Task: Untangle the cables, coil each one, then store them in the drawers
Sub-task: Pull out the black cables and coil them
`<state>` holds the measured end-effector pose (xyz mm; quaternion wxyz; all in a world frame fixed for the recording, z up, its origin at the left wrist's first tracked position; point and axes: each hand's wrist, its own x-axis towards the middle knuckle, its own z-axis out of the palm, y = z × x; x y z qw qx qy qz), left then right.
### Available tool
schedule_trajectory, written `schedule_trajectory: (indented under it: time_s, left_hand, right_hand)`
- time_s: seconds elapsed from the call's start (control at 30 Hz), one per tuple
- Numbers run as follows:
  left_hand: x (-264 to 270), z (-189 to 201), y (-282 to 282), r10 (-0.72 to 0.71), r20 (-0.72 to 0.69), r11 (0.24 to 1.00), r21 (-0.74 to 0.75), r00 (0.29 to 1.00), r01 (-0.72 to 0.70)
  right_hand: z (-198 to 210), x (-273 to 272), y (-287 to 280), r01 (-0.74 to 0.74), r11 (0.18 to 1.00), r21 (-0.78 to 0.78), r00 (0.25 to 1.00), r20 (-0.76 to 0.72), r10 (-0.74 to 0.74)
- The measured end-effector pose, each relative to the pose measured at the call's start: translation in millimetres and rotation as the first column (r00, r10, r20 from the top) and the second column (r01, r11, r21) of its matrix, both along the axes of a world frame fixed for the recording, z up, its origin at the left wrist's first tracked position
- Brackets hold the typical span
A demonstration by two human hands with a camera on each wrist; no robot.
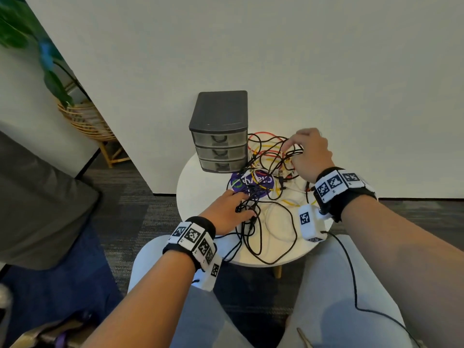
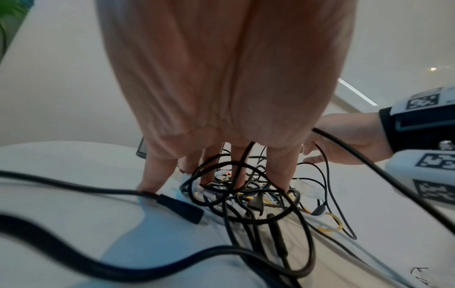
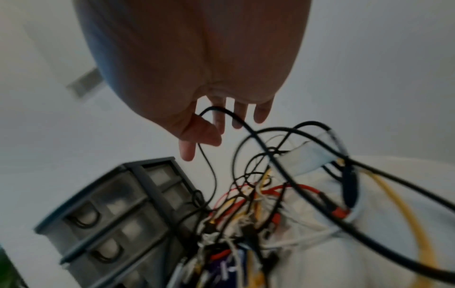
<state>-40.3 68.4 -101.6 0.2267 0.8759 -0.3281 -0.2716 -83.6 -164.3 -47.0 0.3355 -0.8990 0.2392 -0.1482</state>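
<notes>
A tangle of black, red, yellow and white cables (image 1: 272, 169) lies on a small round white table (image 1: 190, 197). My left hand (image 1: 244, 205) presses straight, spread fingers (image 2: 280, 175) down into the near black loops (image 2: 246, 194). My right hand (image 1: 291, 150) is raised over the far side of the pile. Its thumb and forefinger (image 3: 209, 136) pinch a thin black cable (image 3: 211, 175), lifted in a loop above the knot (image 3: 246, 214). A dark grey unit of three drawers (image 1: 218, 116), all closed, stands at the table's back left, also in the right wrist view (image 3: 110, 214).
A purple round sticker (image 1: 262, 183) lies under the cables. The wall rises directly behind the table. A plant in a wicker basket (image 1: 82, 116) and a grey cushion (image 1: 37, 197) are at the left. My knees (image 1: 339, 285) are against the table's front edge.
</notes>
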Motion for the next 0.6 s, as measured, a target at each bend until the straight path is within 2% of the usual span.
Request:
schedule_trajectory:
  time_s: [0.17, 0.3, 0.37, 0.5, 0.6]
  left_hand:
    - [2, -2, 8, 0.128, -0.039, 0.987, -0.089, 0.991, -0.131]
    - [-3, -7, 18, 0.229, -0.050, 0.956, -0.177, 0.972, -0.234]
    - [-7, -9, 22, 0.288, -0.059, 0.928, -0.228, 0.956, -0.294]
    - [-20, -13, 27, 0.385, -0.082, 0.852, -0.351, 0.919, -0.388]
    - [-24, -12, 30, 0.420, -0.107, 0.809, -0.406, 0.901, -0.425]
  right_hand:
    - [11, -2, 23, 0.066, 0.997, 0.031, 0.991, 0.114, -0.069]
    - [11, -6, 33, 0.007, 0.997, 0.081, 0.985, 0.173, -0.021]
    - [7, -10, 40, -0.003, 0.997, 0.073, 0.988, 0.153, -0.008]
    - [-3, -24, 53, 0.119, 0.993, -0.021, 0.993, 0.009, -0.119]
    - [-9, -36, 61, 0.160, 0.984, -0.075, 0.987, 0.026, -0.158]
